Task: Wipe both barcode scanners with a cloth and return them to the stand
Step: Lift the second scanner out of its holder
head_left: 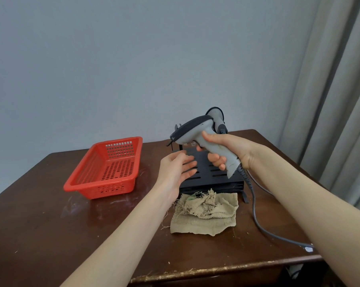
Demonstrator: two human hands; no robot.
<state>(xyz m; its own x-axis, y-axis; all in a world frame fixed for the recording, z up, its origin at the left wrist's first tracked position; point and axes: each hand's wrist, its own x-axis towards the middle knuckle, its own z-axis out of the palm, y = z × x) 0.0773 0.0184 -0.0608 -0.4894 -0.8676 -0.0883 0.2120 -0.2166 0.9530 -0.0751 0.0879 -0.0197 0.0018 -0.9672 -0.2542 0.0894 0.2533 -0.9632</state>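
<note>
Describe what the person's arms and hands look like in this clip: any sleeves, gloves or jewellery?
Both forearms are bare along all that shows, with no sleeve edge in view. The left hand and right hand wear no gloves. No rings, watch or bracelets show on the visible sides of the fingers and wrists. Nails look short and unpainted where they can be seen.

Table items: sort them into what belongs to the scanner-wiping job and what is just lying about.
Part of the job:
- scanner gripped in the right hand
- second scanner behind it, mostly hidden
- black stand
- frayed cloth on the table, untouched
- left hand, open and empty

Just lying about:
- red basket
- curtain
</note>
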